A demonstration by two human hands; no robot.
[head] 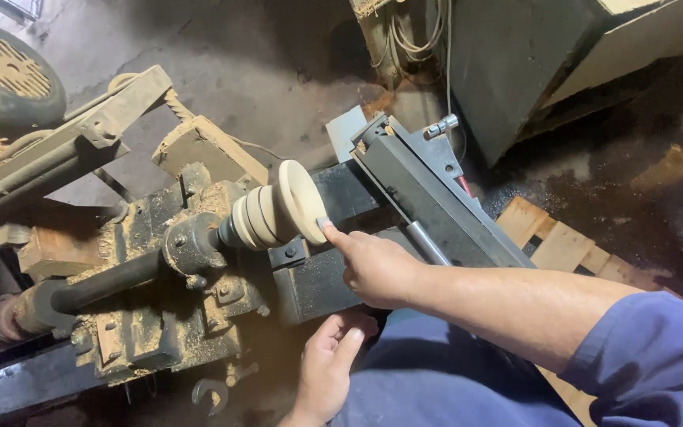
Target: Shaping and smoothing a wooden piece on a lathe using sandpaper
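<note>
Right hand (373,267) is reaching out now, thumb tip touching the lower rim of the pale wooden workpiece (278,212), a ribbed, flared piece mounted on the lathe spindle (191,245). The rest of that hand is loosely curled, gripping nothing, just that one thumb on the wood. The workpiece sits up and to the left of the right hand, its wide dished face turned toward the dark tool rest (428,198), which runs just above the knuckles.

Left hand (327,364) hangs lower, below the right one, close to the person's lap, palm up and fingers relaxed, empty, near the front edge of the lathe bed (318,281). Sawdust is caked all over the headstock (160,316), left of both hands.

The risk here, as I read it: whether the piece is turning cannot be told from this view, and if it is, a thumb on that rim could get dragged toward the gap beside the metal block under the rim. The blue sleeve (650,356) sits well back from the spindle, but leaning in would bring loose cloth closer. The thin flared edge also looks easy to chip under pressure.
</note>
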